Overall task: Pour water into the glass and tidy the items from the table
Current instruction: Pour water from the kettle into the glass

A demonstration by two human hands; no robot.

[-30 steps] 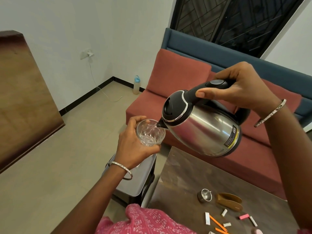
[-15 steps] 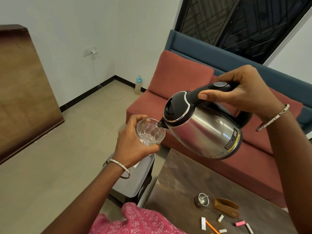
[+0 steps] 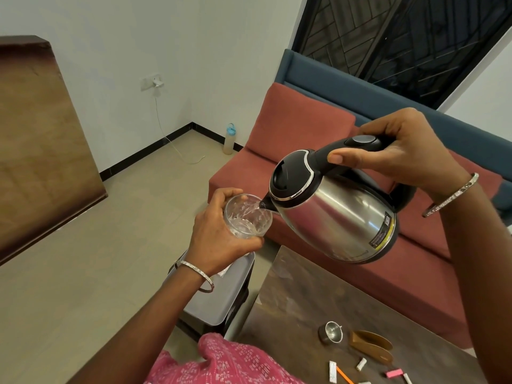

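Observation:
My left hand [image 3: 219, 236] grips a clear patterned glass [image 3: 247, 216] held in the air to the left of the table. My right hand [image 3: 401, 153] holds the black handle of a steel kettle [image 3: 332, 214], which is tilted with its spout over the glass rim. A thin stream of water runs from the spout into the glass. On the brown table [image 3: 293, 306] lie a small steel cup [image 3: 330, 332], a brown holder [image 3: 370, 346], an orange pencil [image 3: 344, 376], a pink eraser [image 3: 394, 373] and several white chalk pieces [image 3: 361, 364].
A grey bin [image 3: 221, 297] stands on the floor under my left hand, beside the table. A red and blue sofa [image 3: 299, 134] runs behind the table. A water bottle [image 3: 229, 138] stands by the wall. A wooden panel [image 3: 41, 139] stands at the left.
The kettle and the glass have stayed together and the pouring goes on. The view has shifted slightly, so both hands sit a little lower in it.

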